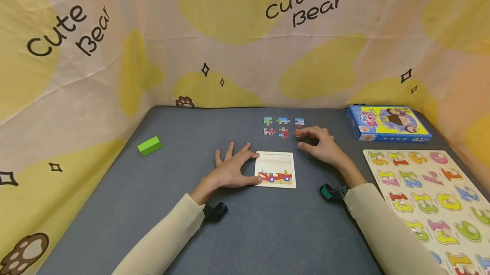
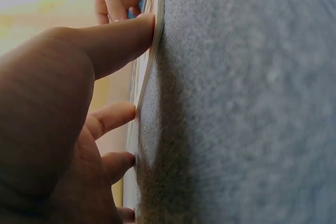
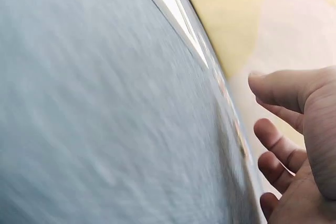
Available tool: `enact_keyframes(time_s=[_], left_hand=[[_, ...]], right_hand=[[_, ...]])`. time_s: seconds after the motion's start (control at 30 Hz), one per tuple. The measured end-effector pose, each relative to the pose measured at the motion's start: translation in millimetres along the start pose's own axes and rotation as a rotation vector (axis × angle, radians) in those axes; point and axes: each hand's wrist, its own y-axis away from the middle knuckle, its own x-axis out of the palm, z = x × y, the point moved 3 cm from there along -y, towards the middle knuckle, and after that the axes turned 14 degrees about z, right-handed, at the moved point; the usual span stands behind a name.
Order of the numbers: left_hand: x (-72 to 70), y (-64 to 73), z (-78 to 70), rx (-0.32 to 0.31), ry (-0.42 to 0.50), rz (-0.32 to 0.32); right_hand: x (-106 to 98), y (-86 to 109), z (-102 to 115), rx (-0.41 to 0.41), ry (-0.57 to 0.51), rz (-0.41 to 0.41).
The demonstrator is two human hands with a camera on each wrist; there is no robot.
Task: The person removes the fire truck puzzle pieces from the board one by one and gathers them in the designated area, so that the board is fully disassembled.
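A small square puzzle tray (image 1: 274, 162) with a pale rim lies on the table; joined pieces showing a red car (image 1: 274, 176) fill its lower part. My left hand (image 1: 231, 169) spreads its fingers at the tray's left side, with thumb and index fingertip touching the rim. Beyond the tray, several loose jigsaw pieces (image 1: 283, 132) lie in two rows. My right hand (image 1: 323, 145) hovers by the near right piece (image 1: 296, 132), which its fingertips partly cover. Its thumb stands apart from the fingers. In the right wrist view nothing shows between that hand's fingers (image 3: 273, 135).
A green block (image 1: 149, 146) lies to the left. At the back right is a blue and yellow box (image 1: 389, 123). A large number puzzle board (image 1: 428, 190) lies beneath it on the right, beside my right sleeve. A patterned cloth (image 1: 237, 53) walls the table's back and sides.
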Motion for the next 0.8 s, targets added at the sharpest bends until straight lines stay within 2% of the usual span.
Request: enact_keyframes(time_s=[0.43,0.63,0.8], left_hand=[[-4.3,-0.5,-1.2,0.005,-0.003,0.018],[-5.5,1.2,0.0,0.006,-0.013,0.044],[-6.0,4.6,1.2,0.014,-0.025,0.073]], right_hand=[[29.9,3.8,58.2,-0.220,0.147,0.228],[48.1,5.9,74.6,-0.242,0.196,0.321],[58.3,8.1,81.5,-0.256,0.207,0.360]])
